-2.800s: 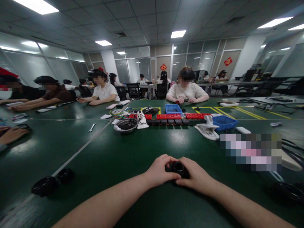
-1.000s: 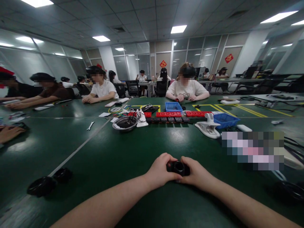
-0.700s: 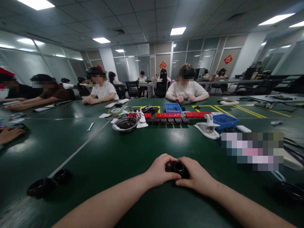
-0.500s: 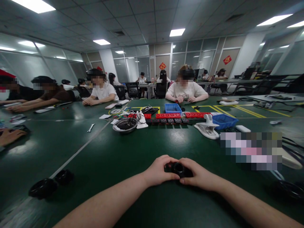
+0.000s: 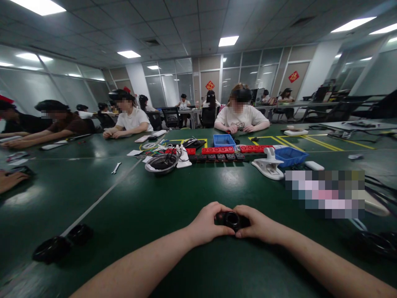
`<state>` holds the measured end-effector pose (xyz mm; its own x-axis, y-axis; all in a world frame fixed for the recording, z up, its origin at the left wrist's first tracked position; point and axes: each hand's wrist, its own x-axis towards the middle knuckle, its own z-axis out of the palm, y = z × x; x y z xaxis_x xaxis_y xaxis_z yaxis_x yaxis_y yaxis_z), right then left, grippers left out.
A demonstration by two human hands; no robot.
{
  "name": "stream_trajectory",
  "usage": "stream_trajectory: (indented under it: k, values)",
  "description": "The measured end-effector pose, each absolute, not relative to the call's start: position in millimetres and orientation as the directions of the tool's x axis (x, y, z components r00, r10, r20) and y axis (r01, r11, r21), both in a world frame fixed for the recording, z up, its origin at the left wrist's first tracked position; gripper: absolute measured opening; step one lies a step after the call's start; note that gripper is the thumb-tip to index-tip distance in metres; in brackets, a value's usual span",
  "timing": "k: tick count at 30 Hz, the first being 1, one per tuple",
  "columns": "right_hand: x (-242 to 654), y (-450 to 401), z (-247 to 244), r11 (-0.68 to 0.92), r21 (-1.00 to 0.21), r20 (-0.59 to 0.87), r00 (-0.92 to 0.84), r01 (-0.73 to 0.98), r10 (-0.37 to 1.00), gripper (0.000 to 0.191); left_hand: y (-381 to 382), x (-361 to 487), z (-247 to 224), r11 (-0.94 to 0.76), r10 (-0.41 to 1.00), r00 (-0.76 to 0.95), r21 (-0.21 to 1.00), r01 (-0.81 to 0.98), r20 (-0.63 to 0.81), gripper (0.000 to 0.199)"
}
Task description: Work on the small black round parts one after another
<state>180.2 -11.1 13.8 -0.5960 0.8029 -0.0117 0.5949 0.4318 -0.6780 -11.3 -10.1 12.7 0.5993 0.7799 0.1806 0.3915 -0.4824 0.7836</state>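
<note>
My left hand (image 5: 208,221) and my right hand (image 5: 258,222) meet in front of me, low over the green table. Between them is a small black round part (image 5: 232,220) with a hole in its top; its exact kind is unclear. Fingers of both hands curl round its far side, and the two thumbs press its near side, closed on it. Much of its outer wall is hidden by the fingers. To the left lie a larger black ring-shaped part (image 5: 51,249) and a smaller black one (image 5: 80,234), touched by neither hand.
Across the green table (image 5: 173,194) stand a metal bowl (image 5: 161,169), red power strips (image 5: 218,150), a blue bin (image 5: 290,156) and a white clip stand (image 5: 268,165). A wrench (image 5: 116,168) lies left. Black coils (image 5: 374,243) are at right. Several people sit around.
The view has shifted slightly, so the table things sit a little left and higher. Both hands stay on the black round part with little visible movement.
</note>
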Motion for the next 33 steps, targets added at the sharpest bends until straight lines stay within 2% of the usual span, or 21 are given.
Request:
stream_trajectory:
  k: [2, 5, 7, 9, 14, 18, 21, 26, 30, 33]
  values:
    - [175.7, -12.2, 10.0, 0.408, -0.641, 0.005, -0.527, 0.651, 0.85, 0.032, -13.1, -8.1, 9.7, -0.435, 0.829, 0.532, 0.797, 0.419, 0.173, 0.042]
    - [167.9, -15.2, 5.7, 0.409, -0.513, 0.072, -0.437, 0.755, 0.897, 0.037, -16.4, -3.8, 5.2, -0.37, 0.888, 0.427, 0.816, 0.444, 0.171, 0.042]
    - [164.1, -17.9, 5.5, 0.422, -0.437, 0.114, -0.416, 0.794, 0.902, 0.035, -16.7, -2.5, 4.2, -0.362, 0.897, 0.404, 0.821, 0.442, 0.178, 0.04]
    - [163.2, -20.5, 7.5, 0.427, -0.413, 0.126, -0.414, 0.804, 0.901, 0.036, -15.4, -3.1, 5.6, -0.375, 0.888, 0.423, 0.816, 0.44, 0.18, 0.039]
    - [174.5, -20.9, 16.8, 0.51, -0.543, 0.106, -0.547, 0.667, 0.83, 0.051, -9.8, -9.7, 14.2, -0.48, 0.782, 0.597, 0.782, 0.398, 0.177, 0.043]
    - [185.7, -15.3, 22.6, 0.51, -0.63, 0.006, -0.653, 0.585, 0.757, 0.044, -8.1, -13.0, 17.1, -0.549, 0.719, 0.668, 0.749, 0.372, 0.195, 0.043]
    - [188.3, -12.0, 25.3, 0.512, -0.665, -0.015, -0.695, 0.544, 0.719, 0.036, -8.4, -12.8, 16.9, -0.56, 0.712, 0.672, 0.742, 0.369, 0.203, 0.043]
    - [187.2, -11.4, 26.4, 0.526, -0.673, -0.006, -0.716, 0.519, 0.698, 0.024, -9.8, -12.0, 18.3, -0.558, 0.73, 0.654, 0.727, 0.401, 0.199, 0.043]
    - [186.4, -11.8, 23.9, 0.523, -0.65, 0.002, -0.687, 0.552, 0.727, 0.026, -10.8, -11.8, 19.8, -0.552, 0.733, 0.651, 0.731, 0.401, 0.196, 0.042]
    - [182.4, -12.8, 20.0, 0.499, -0.584, -0.006, -0.618, 0.64, 0.787, 0.029, -12.3, -10.3, 18.2, -0.521, 0.756, 0.631, 0.742, 0.422, 0.173, 0.041]
